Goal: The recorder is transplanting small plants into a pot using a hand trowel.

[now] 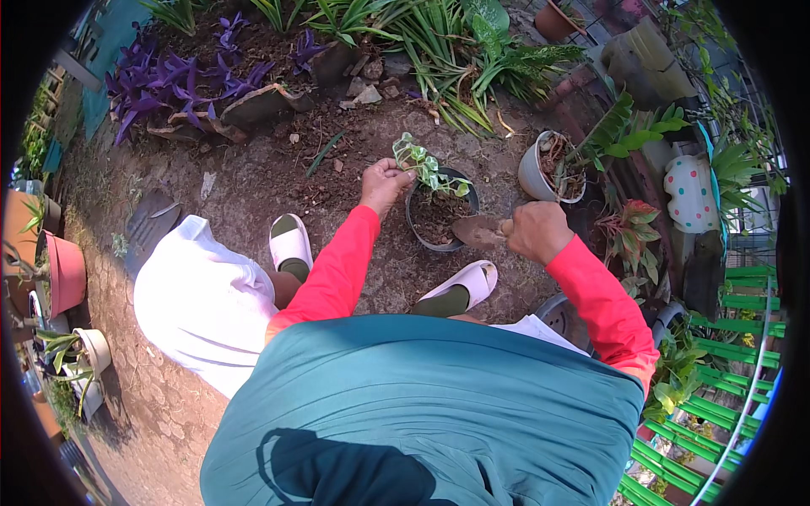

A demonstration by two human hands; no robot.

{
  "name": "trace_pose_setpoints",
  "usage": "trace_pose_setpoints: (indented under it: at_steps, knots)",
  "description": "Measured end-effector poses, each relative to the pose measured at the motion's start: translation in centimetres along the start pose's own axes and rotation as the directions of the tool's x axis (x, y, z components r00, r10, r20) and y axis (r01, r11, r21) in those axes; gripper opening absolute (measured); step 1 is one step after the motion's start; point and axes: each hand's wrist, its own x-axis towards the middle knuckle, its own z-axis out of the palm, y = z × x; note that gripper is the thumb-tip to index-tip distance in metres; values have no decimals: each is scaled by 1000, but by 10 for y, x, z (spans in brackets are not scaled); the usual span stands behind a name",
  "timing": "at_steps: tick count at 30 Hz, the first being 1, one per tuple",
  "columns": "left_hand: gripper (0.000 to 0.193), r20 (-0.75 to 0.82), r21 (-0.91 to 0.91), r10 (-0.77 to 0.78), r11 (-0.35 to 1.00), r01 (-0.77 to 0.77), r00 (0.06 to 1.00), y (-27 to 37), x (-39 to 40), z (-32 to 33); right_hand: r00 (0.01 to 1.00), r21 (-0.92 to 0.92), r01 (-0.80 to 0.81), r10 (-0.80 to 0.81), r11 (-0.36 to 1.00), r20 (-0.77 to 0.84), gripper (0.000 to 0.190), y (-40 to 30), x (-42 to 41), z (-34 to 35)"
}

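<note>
My left hand point(383, 185) pinches a variegated green-and-white leafy plant point(425, 163) at the upper left rim of a dark round plastic pot point(412, 222). The plant leans over the pot's far side. Brown soil point(441, 214) fills part of the pot, which stands on the ground between my feet. In my right hand point(539, 231) is the handle of a garden trowel point(479, 231). Its soil-coated blade reaches over the pot's right rim. Whether the plant's lower end is in the soil, I cannot tell.
A white pot point(535, 174) with a plant stands at the right. Ahead lie uprooted strappy plants point(436, 69) and purple-leaved plants point(183, 82) behind broken edging pieces. A dark pot point(557, 314) is by my right knee, partly hidden. Green slats point(721, 354) and more pots flank me.
</note>
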Motion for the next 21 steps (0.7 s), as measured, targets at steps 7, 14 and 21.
trace_pose_setpoints:
  at_steps: [7, 14, 21]
  knots:
    - [21, -17, -23, -28, 999, 28, 999, 2, 0, -3, 918, 36, -43, 54, 998, -394, 24, -36, -14, 54]
    - [20, -26, 50, -12, 999, 13, 1000, -7, 0, 0, 938, 173, -42, 99, 984, -332, 24, -87, -14, 79]
    - [18, 8, -138, -28, 990, 29, 1000, -16, 1, -13, 937, 373, -5, 135, 928, -322, 25, -46, -23, 46]
